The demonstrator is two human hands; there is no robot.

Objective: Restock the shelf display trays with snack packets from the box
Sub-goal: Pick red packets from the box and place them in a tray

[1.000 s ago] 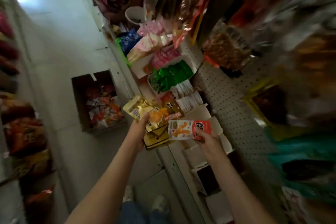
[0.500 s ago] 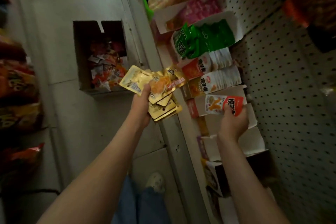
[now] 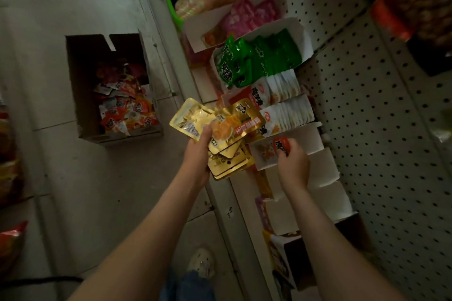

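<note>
Gold packets (image 3: pixel 227 129): fanned in the gripping left hand (image 3: pixel 198 164), ready for sorting.
Red-white packet (image 3: pixel 281 145): right hand (image 3: pixel 292 166) pinches it into the white tray (image 3: pixel 310 137), near its front edge.

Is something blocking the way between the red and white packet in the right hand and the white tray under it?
Nothing visible does. The right hand pinches the red and white packet right at the open white tray. The gold packets in the left hand are off to its left.
</note>
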